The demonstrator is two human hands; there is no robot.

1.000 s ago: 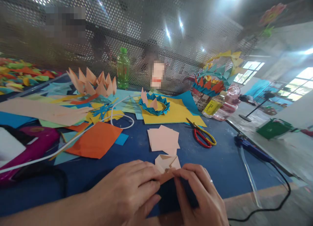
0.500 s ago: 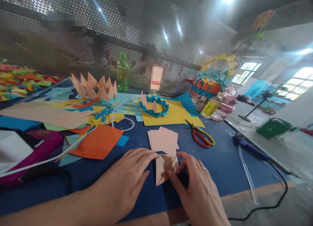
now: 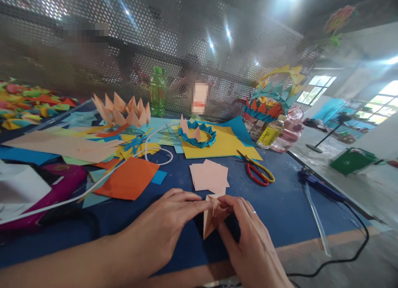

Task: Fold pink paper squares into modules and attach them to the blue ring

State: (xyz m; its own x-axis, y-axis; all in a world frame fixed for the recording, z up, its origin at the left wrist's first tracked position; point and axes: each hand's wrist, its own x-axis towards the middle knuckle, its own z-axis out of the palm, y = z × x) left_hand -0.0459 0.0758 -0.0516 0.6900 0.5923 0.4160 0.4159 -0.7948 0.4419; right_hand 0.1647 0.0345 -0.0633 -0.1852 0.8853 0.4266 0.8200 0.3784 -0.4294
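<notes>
Since half a second ago, the left hand (image 3: 168, 225) has moved right, bringing its nearly straight fingertips onto the upper left of the folded pink paper (image 3: 207, 226); whether they grip cannot be told. Right hand (image 3: 248, 230) has thumb and curled index finger nearly closed, holding the paper's right side. It sits at the table's (image 3: 289, 215) near edge, just nearer than the pink sheets (image 3: 209, 176).

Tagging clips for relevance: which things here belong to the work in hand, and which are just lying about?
In use, or likely so:
folded pink paper, touched by the left hand and right hand
pink paper squares just beyond, similar in colour

Apparently just lying about:
scissors
blue corded tool
green bottle
orange paper
</notes>
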